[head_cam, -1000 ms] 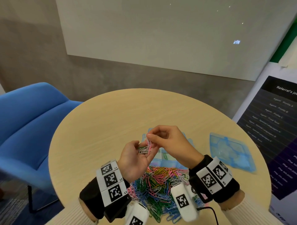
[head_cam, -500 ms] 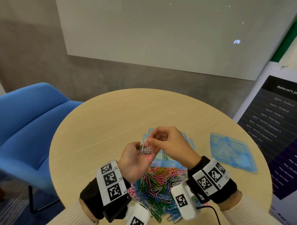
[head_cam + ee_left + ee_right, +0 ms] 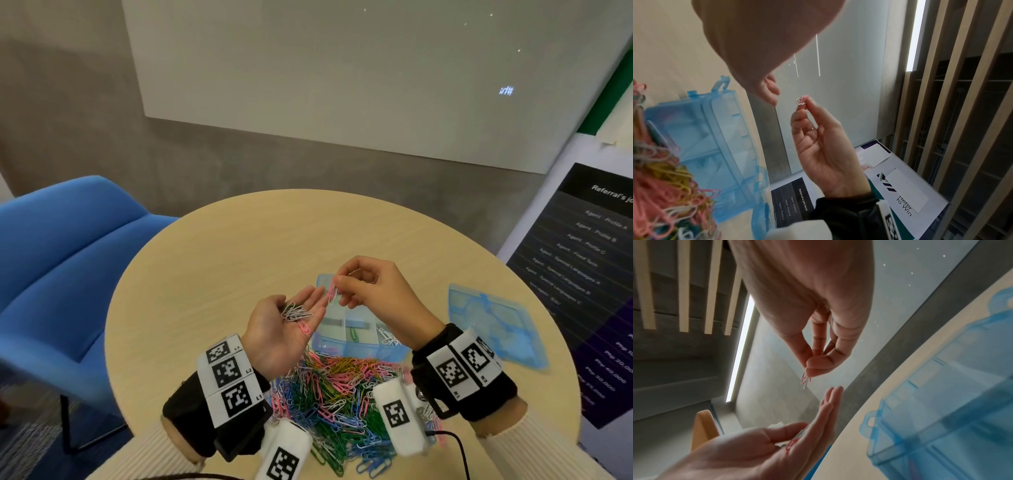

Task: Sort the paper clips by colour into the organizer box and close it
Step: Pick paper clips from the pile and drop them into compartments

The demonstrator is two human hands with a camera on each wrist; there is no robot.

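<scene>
My left hand [image 3: 301, 308] lies palm up with straight fingers, carrying a small bunch of white paper clips [image 3: 296, 312] and one pink clip [image 3: 304, 327]. Just beyond its fingertips my right hand [image 3: 339, 291] pinches a pink paper clip [image 3: 331, 294] between thumb and fingertips; a white clip seems to hang with it. Both hands hover over the open blue organizer box [image 3: 363, 349], which holds a green clip and a few white ones. The mixed pile of clips [image 3: 335, 394] lies in front of the box. In the right wrist view the pinched clip [image 3: 805, 379] hangs above the left hand [image 3: 777, 443].
The box's blue lid [image 3: 493, 322] lies apart at the right on the round wooden table [image 3: 212, 274]. A blue chair [image 3: 61, 260] stands to the left, and a printed sign [image 3: 582, 281] stands at the right edge. A black cable [image 3: 455, 445] runs from the right wrist.
My left hand has flattened out, showing the white clips on its palm. My right hand has drawn the pink clip up and to the right, off the bunch.
</scene>
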